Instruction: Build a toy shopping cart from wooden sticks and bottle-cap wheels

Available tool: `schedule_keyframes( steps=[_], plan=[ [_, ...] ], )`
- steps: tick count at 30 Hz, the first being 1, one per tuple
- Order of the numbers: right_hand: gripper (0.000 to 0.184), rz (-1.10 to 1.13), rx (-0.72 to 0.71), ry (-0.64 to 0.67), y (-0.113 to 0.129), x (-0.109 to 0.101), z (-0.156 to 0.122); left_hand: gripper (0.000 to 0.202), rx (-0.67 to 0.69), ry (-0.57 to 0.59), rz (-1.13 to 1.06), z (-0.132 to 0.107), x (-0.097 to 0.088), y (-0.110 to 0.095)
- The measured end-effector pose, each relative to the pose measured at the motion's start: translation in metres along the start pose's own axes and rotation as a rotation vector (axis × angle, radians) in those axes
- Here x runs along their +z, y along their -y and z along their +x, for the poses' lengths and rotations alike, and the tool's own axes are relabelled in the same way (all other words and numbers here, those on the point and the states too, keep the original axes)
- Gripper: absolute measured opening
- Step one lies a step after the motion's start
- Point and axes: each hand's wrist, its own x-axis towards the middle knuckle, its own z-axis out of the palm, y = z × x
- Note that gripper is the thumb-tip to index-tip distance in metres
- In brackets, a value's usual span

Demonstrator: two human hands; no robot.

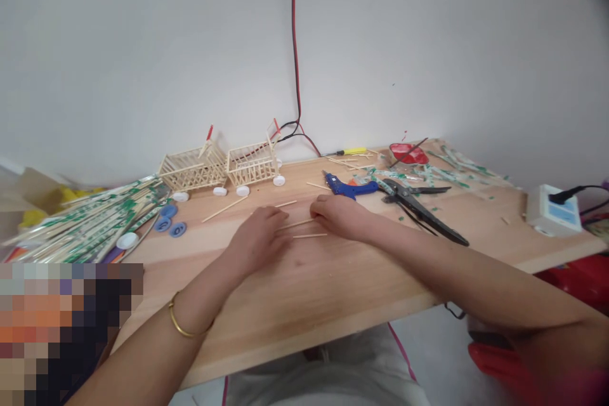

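Note:
A thin wooden stick (295, 224) runs between my two hands just above the table. My left hand (257, 238), slightly blurred, has its fingers closed at the left end of it. The right end is pinched by my right hand (340, 216). Just below lies a second short stick (310, 236), and behind it another stick (287, 203) is partly hidden by my left fingers. A longer stick (224, 209) rests to the left. Beyond my right hand is a blue glue gun (349, 186). Two small stick-built carts, one left (193, 171) and one right (252, 163), stand on white wheels near the wall.
Wrapped sticks (104, 209) pile up at left beside several blue discs (177, 229). Dark-handled cutters (423, 209), torn wrappers (457, 168) and a yellow-handled screwdriver (354, 151) lie at right. A white power socket (554, 209) sits at the right edge. Cables hang down the wall.

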Motion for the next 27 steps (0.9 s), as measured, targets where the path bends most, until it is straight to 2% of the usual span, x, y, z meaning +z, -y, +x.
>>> schedule_keyframes(
  steps=[5, 8, 11, 15, 17, 19, 21, 27],
  plan=[
    [0.021, 0.117, -0.066, -0.02, 0.005, -0.007, -0.018, 0.018, -0.056, 0.146, 0.057, 0.002, 0.001, -0.019],
    [0.019, 0.168, -0.002, -0.147, -0.011, -0.019, -0.042, 0.02, -0.087, 0.19, 0.094, 0.002, -0.003, -0.024],
    [0.02, 0.048, 0.231, -0.224, -0.05, -0.031, -0.074, 0.023, -0.078, 0.214, 0.17, 0.0, -0.006, -0.025],
    [0.035, -0.177, 0.708, -0.034, -0.113, -0.031, -0.118, 0.018, -0.12, 0.253, 0.238, -0.004, -0.007, -0.027],
    [0.035, -0.112, 0.771, 0.114, -0.132, -0.027, -0.133, 0.015, -0.154, 0.274, 0.235, -0.005, -0.007, -0.028],
    [0.035, -0.035, 0.716, 0.152, -0.137, -0.022, -0.141, 0.014, -0.17, 0.286, 0.228, -0.005, -0.007, -0.03],
    [0.035, -0.008, 0.669, 0.129, -0.133, -0.019, -0.142, 0.012, -0.189, 0.28, 0.231, -0.005, -0.007, -0.031],
    [0.038, 0.002, 0.721, 0.087, -0.117, -0.018, -0.139, 0.008, -0.273, 0.19, 0.156, -0.003, -0.008, -0.022]
  ],
)
